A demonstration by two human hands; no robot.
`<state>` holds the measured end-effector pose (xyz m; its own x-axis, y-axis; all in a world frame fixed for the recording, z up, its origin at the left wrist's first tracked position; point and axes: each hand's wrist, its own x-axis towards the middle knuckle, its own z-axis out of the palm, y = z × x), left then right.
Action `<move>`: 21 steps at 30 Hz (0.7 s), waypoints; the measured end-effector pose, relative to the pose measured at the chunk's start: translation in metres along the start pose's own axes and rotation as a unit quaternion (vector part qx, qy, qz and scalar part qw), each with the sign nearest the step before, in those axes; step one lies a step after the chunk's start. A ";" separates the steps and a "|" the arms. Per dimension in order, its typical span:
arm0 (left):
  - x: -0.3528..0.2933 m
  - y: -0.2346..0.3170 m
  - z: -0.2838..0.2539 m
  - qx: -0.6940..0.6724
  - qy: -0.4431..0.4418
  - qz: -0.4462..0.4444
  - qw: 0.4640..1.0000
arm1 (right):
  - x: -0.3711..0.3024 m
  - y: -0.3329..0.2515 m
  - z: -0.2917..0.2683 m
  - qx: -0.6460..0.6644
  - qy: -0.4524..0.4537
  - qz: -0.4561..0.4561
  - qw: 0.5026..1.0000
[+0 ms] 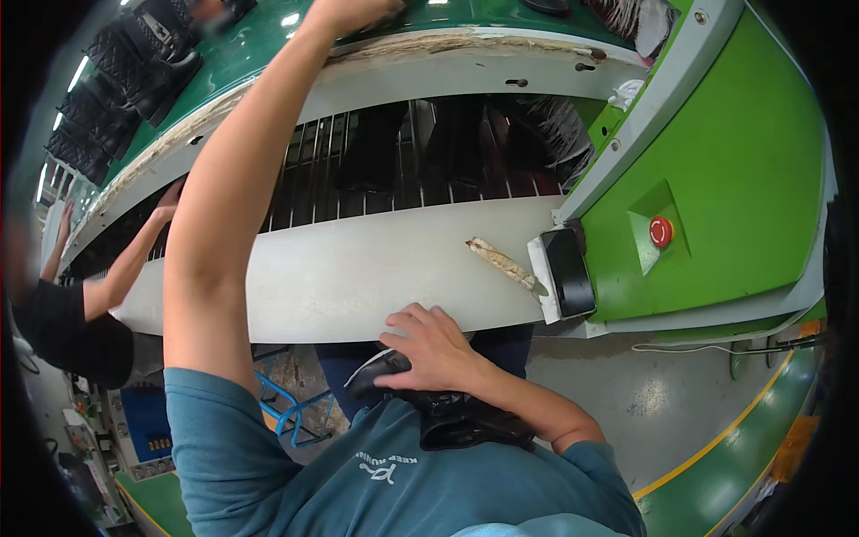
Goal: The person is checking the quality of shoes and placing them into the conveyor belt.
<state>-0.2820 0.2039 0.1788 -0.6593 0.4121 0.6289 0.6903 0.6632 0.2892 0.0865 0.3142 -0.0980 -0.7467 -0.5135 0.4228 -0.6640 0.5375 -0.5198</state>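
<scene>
One black boot (479, 421) lies across my lap, its toe below the pale board's edge, with my right hand (434, 349) over it, fingers spread and slightly bent, not closed around it. My left hand (349, 11) reaches up to the green tabletop (474, 12), cut off by the upper edge; I can't tell how far open it is or whether it grips anything. White lettering and a small emblem (379, 469) mark my teal shirt (447, 492); white arrows mark the red button (661, 232) on the green machine (734, 179).
</scene>
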 end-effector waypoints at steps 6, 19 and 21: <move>-0.050 -0.007 -0.071 -0.152 0.285 0.047 0.945 | -0.002 0.005 -0.012 -0.021 -0.171 0.077 0.982; -0.329 -0.038 -0.086 -0.400 0.212 -0.268 0.851 | -0.040 0.019 -0.064 0.307 0.010 0.300 0.903; -0.362 -0.053 -0.059 -0.438 0.219 -0.309 0.815 | -0.053 0.034 -0.068 0.463 0.068 0.388 0.794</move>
<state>-0.0622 -0.0171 -0.0210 -0.9250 -0.2207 0.3093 0.3405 -0.1204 0.9325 0.1008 0.4049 -0.0869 -0.9558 -0.1571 -0.2485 0.2655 -0.0982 -0.9591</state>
